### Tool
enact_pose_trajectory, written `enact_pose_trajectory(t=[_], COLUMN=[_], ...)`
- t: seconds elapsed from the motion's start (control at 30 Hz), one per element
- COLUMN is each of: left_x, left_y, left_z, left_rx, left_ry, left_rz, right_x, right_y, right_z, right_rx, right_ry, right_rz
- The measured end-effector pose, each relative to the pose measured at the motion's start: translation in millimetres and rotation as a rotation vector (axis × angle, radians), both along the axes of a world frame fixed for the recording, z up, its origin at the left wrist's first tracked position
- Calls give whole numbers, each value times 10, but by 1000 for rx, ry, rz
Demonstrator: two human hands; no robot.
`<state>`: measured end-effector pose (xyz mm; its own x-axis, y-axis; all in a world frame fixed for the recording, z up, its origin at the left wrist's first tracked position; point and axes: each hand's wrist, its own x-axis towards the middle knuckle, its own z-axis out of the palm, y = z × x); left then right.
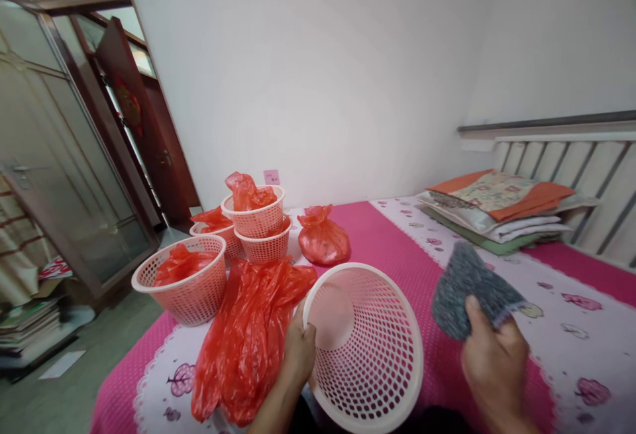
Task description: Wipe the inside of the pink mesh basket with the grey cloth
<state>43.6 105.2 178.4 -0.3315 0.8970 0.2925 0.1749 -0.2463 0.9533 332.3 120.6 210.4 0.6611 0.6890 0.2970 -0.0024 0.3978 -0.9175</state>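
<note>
My left hand [301, 348] grips the rim of a pink plastic basket [368, 348], which is tilted so its inside faces me. Nothing shows inside this basket. A dark grey cloth [460, 291] hangs from my right hand [491, 354], pinched under the thumb, to the right of the basket and above the bedspread. The right hand is slightly blurred. Flattened red plastic bags [248, 341] lie just left of my left hand. Beyond the basket sits a tied, filled red plastic bag [324, 238]; its contents are hidden.
Several pink baskets with red bags in them stand at the left, including a wide basket [199, 295] and a stacked basket [256, 218]. Folded bedding [501, 202] lies at the right by the bed rail [571, 156]. The bed [387, 235] meets a white wall.
</note>
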Motion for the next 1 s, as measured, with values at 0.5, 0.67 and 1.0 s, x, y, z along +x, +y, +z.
enact_pose_trajectory(t=[0.5,0.67,1.0], left_x=[-129,-94,-11], left_y=[-10,-69,-246], left_z=[-32,-133,-381], left_rx=[41,-17,-29], left_ry=[1,-36,21], left_rz=[-56,-40,-20], right_x=[-1096,-1251,-1358], right_y=[521,536,511], right_z=[366,395,426], right_rx=[368,368,399], right_ry=[-967,-1196,-1645], right_rz=[782,704,648])
